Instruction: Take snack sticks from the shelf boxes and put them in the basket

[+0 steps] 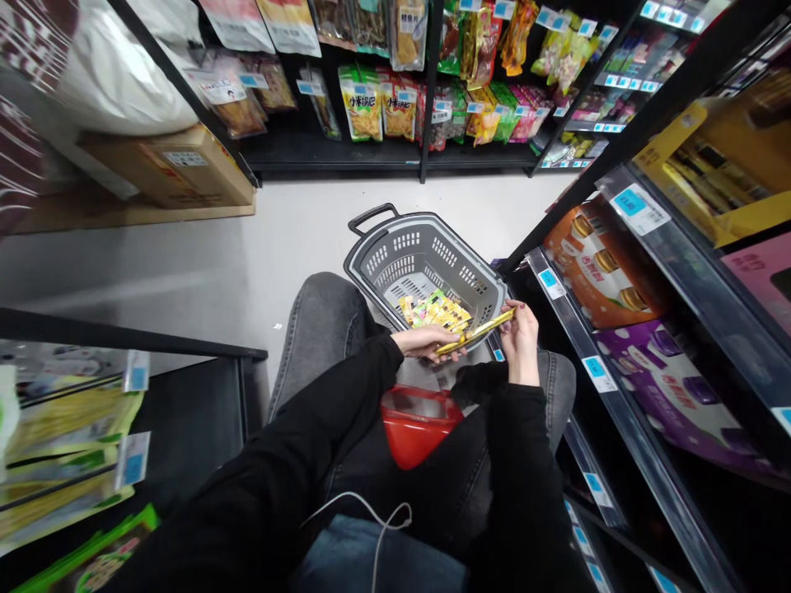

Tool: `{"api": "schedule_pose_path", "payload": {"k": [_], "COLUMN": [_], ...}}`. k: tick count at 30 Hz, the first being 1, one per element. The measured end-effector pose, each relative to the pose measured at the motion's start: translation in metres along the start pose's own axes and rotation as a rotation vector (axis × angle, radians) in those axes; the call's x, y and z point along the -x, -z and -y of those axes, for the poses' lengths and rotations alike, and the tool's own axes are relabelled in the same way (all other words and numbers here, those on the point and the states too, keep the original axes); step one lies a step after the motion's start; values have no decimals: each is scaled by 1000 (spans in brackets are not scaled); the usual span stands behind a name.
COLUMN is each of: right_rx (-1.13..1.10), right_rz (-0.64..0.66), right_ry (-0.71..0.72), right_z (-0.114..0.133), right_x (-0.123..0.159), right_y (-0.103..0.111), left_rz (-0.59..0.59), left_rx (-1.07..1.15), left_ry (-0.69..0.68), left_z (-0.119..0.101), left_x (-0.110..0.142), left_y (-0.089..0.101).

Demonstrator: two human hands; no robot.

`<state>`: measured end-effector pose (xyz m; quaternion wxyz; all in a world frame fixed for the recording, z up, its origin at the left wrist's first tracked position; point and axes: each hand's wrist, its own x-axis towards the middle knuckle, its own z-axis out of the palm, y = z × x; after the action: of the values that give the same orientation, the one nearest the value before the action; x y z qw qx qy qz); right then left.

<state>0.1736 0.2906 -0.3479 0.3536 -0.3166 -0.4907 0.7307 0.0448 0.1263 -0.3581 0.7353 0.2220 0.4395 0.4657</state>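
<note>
A grey shopping basket (395,247) stands on the shop floor ahead of my knees, with several yellow and green snack packets (436,311) in its near end. Both hands hold one long, thin yellow packet (479,331) over the basket's near rim. My left hand (426,341) grips its lower left end with the fingers curled. My right hand (520,339) pinches the upper right end. Black sleeves cover both arms.
A red stool (415,424) shows between my grey-trousered legs. Shelves on the right carry orange boxes (596,268) and purple boxes (667,387) behind blue price tags. Snack bags (376,103) hang along the far shelf. A cardboard box (179,169) lies at the left.
</note>
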Motion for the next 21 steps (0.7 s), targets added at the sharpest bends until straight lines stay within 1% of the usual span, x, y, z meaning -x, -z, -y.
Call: {"api": "schedule_pose_path", "payload": {"k": [4,6,8,11,14,17,19,21], "right_rx": [1,22,65,162,277,435,582,734], "right_rz": [48,51,22,-46,-73,-115,-152,-157], "right_ry": [33,21,8,24,73,147,191,211], "right_z": [2,0,-3,-9,-12,-14,-16,-19], "right_x": [2,1,0,-2,-2,-2,-3,-5], "right_y": [-2,-2,-1,1,4,5,6,4], "left_rz": [-243,-334,-400,-498,-593,-656,-639,-579], "left_rx": [-100,-143,-199,-349,-556,-769,-892,-992], "left_ry": [-108,-137,-153,-142,-71,50,142,224], "left_z": [2,4,6,11,17,25,29,32], "left_x": [-4,-8,-12,-18,-17,-14,-12,-12], "left_y": [0,1,3,8,16,23,25,23]}}
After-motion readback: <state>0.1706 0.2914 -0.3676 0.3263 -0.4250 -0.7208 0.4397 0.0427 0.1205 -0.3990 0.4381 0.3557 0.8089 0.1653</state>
